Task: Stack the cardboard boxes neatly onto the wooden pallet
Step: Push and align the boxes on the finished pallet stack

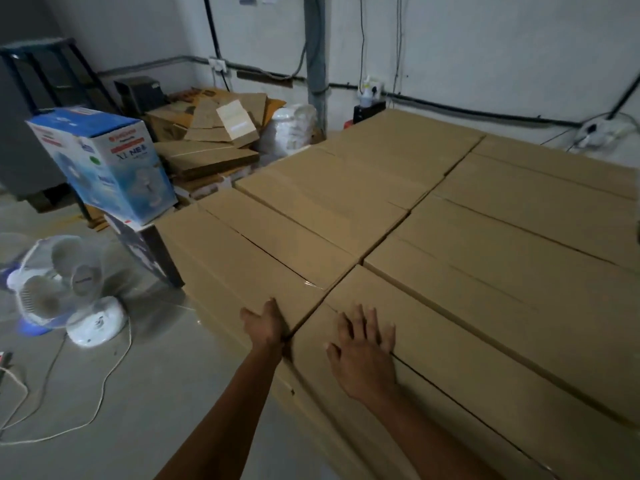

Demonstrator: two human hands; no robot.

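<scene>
Several plain brown cardboard boxes [433, 209] lie side by side in two rows, their taped tops forming one flat layer that fills the right half of the view. My left hand [265, 323] presses with straight fingers against the near corner of the near left box [249, 251], at the gap between two boxes. My right hand [365, 344] rests flat, fingers spread, on top of the near right box [467, 334]. The wooden pallet is hidden under the stack.
A white table fan [65, 289] stands on the grey floor at left, its cord [104, 382] looping across the floor. A blue fan carton [104, 164] sits on a dark stand. Flattened cardboard [211, 140] piles up against the back wall.
</scene>
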